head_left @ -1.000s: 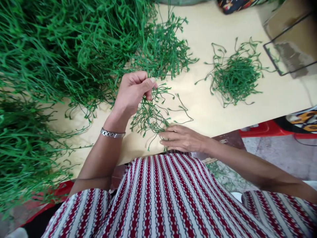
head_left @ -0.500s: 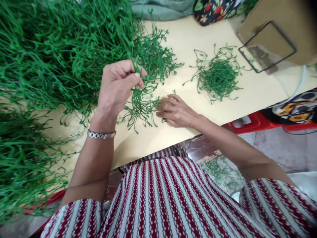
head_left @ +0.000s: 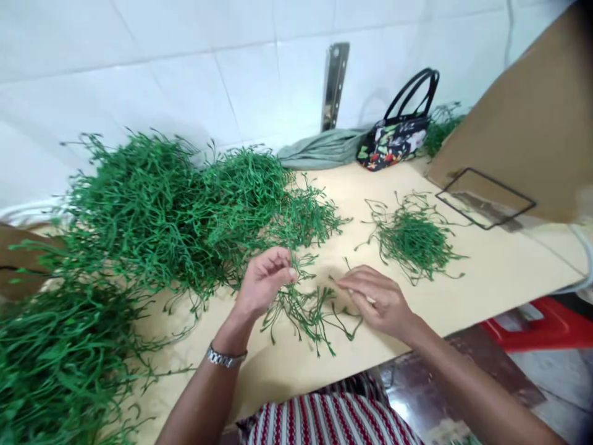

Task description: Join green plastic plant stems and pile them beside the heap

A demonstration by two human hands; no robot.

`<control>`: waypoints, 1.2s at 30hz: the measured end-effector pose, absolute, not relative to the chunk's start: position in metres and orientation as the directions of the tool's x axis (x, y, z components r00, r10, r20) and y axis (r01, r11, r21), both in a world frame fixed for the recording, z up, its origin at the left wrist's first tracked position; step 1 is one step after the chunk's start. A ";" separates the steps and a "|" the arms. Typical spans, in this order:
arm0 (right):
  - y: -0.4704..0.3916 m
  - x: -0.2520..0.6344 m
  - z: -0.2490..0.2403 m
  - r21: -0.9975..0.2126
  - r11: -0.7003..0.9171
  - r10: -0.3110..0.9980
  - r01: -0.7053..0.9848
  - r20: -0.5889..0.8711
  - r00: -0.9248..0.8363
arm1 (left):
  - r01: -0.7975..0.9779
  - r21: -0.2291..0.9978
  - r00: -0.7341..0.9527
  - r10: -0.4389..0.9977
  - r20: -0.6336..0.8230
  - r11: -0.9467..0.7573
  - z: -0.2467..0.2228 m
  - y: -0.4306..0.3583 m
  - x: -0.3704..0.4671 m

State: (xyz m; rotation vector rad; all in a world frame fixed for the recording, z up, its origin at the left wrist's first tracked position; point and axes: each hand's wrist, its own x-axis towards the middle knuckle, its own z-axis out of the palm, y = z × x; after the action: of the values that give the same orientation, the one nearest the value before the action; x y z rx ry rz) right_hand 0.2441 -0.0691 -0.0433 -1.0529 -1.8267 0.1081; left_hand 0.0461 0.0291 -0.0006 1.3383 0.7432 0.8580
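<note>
Closed in a pinch, my left hand (head_left: pixel 265 281) holds thin green stems with small knobbed tips. A small loose pile of green stems (head_left: pixel 308 312) lies on the table between my hands. To its right my right hand (head_left: pixel 382 303) is closed, thumb against fingers, on what looks like a single green stem, whose end shows by the fingertips. Beyond my right hand sits a gathered pile of green stems (head_left: pixel 414 241). A large heap of green stems (head_left: pixel 171 210) spreads behind and left of my left hand, with another heap (head_left: pixel 60 352) nearer at the left.
A cardboard box (head_left: pixel 523 136) with a black wire frame (head_left: pixel 486 225) stands at the right of the table (head_left: pixel 491 284). Against the wall lie a grey-green cloth (head_left: pixel 319 151) and a flowered handbag (head_left: pixel 393 142). A red stool (head_left: pixel 532 327) is below the table's right edge.
My view has tilted up, bringing in the wall and the whole handbag. My right hand, spread low on the table before, has now lifted and closed in a pinch. My left hand stays pinched.
</note>
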 end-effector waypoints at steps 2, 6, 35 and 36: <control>-0.062 0.233 -0.034 -0.492 0.614 0.677 0.617 0.730 -0.093 | -0.140 0.985 0.474 0.880 -0.020 0.098 -0.004 0.027 0.048; -0.044 0.214 -0.020 -0.592 0.518 0.778 0.617 0.626 -0.052 | -0.185 0.970 0.460 0.886 -0.058 0.160 -0.010 0.023 0.050; -0.027 0.196 -0.031 -0.592 0.583 0.770 0.557 0.621 -0.147 | -0.136 0.942 0.582 0.794 -0.176 0.308 -0.021 0.018 0.041; -0.026 0.196 -0.031 -0.557 0.604 0.750 0.570 0.639 -0.170 | -0.118 0.948 0.578 0.797 -0.177 0.297 -0.020 0.019 0.040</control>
State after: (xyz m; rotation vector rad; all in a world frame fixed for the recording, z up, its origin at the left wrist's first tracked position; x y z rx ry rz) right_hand 0.1958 -0.0264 -0.0309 -1.0628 -1.8552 0.2319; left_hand 0.0396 0.0192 -0.0203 1.1091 0.7411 0.6882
